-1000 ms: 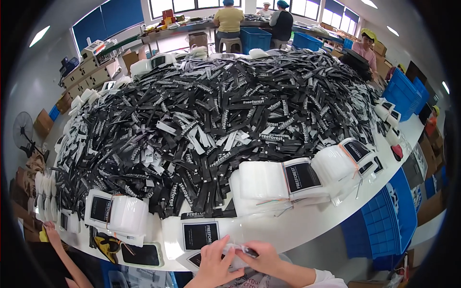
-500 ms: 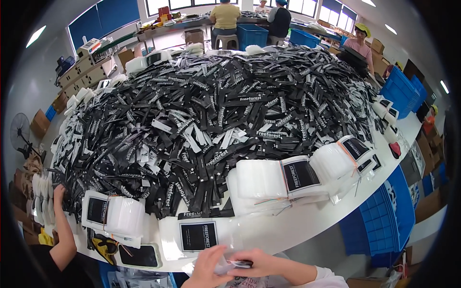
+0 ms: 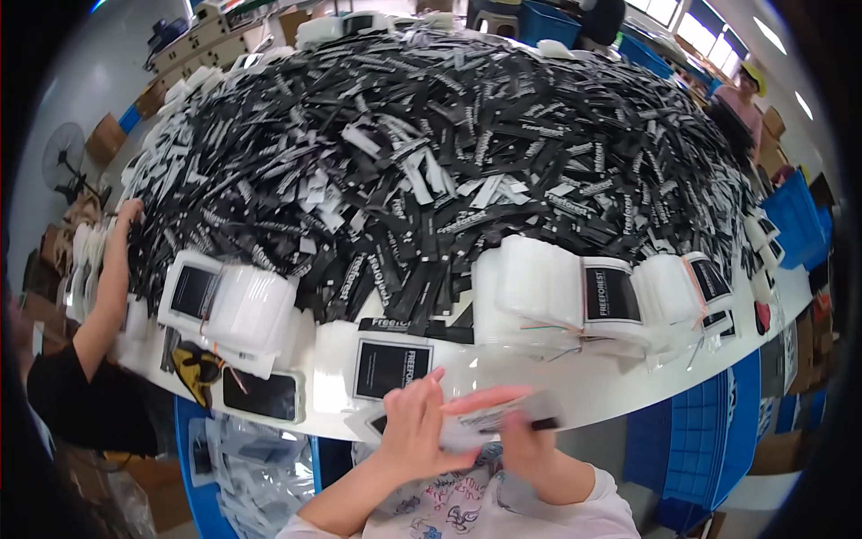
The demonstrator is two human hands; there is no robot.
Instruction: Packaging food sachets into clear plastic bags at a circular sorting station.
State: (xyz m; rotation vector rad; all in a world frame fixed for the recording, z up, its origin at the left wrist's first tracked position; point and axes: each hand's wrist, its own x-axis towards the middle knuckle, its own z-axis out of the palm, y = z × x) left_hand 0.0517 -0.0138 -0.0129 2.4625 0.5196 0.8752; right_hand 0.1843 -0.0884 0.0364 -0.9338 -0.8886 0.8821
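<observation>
In front of my body, at the near table edge, both my hands work together. My left hand [image 3: 413,429] has its fingers bent round a translucent plastic bag [image 3: 460,437]. Blurred by motion, my right hand [image 3: 528,445] pinches a pale printed packet [image 3: 489,419] with a dark end, which lies across the bag. Whether the packet is inside the bag or over it I cannot tell. Just beyond my left hand lies a white bag with a black label [image 3: 392,370] on the table. Past it rises a wide heap of slim black packets [image 3: 431,180], some showing white backs.
Bundles of white bags stand at the near left [image 3: 256,310] and near right [image 3: 539,283]. A phone [image 3: 262,395] and a yellow-black tool [image 3: 197,370] lie at the left edge. A co-worker's arm [image 3: 112,287] touches the heap's left side. Blue bins [image 3: 709,440] stand below right.
The view has tilted down, so the table sits higher and more of my shirt shows. My right hand has turned upward, and the pale packet now shows broadly between my hands.
</observation>
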